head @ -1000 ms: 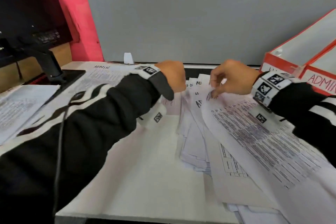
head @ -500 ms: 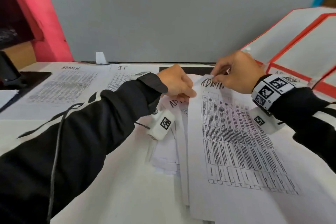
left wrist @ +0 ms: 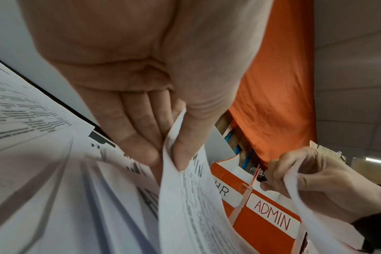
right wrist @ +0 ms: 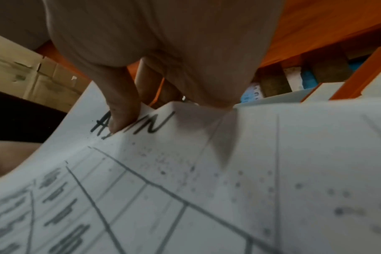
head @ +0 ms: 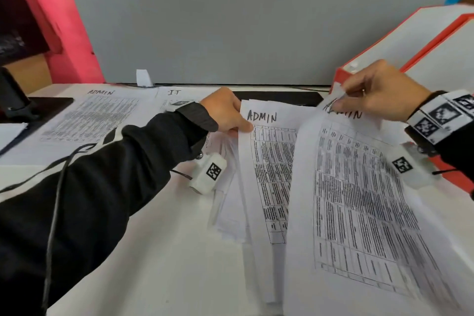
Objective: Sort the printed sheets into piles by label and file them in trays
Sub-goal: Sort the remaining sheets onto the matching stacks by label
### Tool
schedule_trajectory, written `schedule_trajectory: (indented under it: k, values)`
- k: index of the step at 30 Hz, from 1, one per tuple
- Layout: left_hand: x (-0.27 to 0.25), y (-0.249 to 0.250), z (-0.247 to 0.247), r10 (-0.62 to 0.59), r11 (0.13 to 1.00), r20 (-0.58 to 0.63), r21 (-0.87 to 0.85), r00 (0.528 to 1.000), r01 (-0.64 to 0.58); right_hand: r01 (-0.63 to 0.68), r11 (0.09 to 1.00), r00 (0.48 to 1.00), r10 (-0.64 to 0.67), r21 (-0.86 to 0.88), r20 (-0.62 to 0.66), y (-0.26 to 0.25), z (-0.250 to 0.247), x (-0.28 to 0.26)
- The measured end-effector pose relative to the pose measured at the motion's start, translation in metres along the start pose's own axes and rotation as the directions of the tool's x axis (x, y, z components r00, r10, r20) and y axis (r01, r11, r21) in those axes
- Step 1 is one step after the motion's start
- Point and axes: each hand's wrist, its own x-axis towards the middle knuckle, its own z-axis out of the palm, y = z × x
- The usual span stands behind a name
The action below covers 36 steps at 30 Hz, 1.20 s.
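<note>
Over the desk (head: 159, 251), right hand (head: 379, 92) pinching lifted ADMIN sheet (head: 359, 213), left hand (head: 225, 113) pinching next sheet (head: 269, 161)

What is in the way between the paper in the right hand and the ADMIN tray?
Nothing visible. The right hand pinches the top of the lifted ADMIN sheet, and the red ADMIN tray stands just right of it with open air between. The left hand holds the next sheet, off to the other side.
</note>
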Motion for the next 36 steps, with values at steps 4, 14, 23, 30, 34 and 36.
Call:
schedule_trajectory:
  k: [4, 14, 23, 30, 34, 36]
  values:
    - [0.000, 0.005, 0.007, 0.032, 0.999, 0.005, 0.001, 0.999, -0.032, 0.037, 0.974, 0.998, -0.026, -0.225, 0.054, -0.010, 0.014, 0.013]
    - [0.002, 0.016, 0.008, 0.103, 0.956, 0.063, 0.269, 0.993, -0.116, -0.011, 0.970, 0.965, 0.074, -0.242, 0.252, -0.019, 0.026, 0.031]
    - [0.003, 0.003, 0.009, -0.029, 0.712, 0.009, 0.702, 1.000, 0.015, 0.012, 0.952, 0.986, 0.040, -0.305, 0.164, 0.001, 0.012, 0.028]
    - [0.013, -0.003, 0.009, -0.015, 0.742, -0.059, 0.669, 0.998, 0.051, 0.029, 0.971, 0.988, 0.008, -0.236, 0.155, -0.011, 0.020, 0.031]
    - [0.012, 0.004, 0.017, 0.008, 0.690, -0.041, 0.724, 0.999, 0.024, -0.032, 0.973, 0.986, 0.068, -0.228, 0.154, -0.018, 0.022, 0.029]
    - [0.011, 0.004, 0.022, -0.024, 0.646, 0.010, 0.764, 1.000, 0.008, -0.036, 0.976, 0.989, 0.066, -0.215, 0.135, -0.020, 0.023, 0.029]
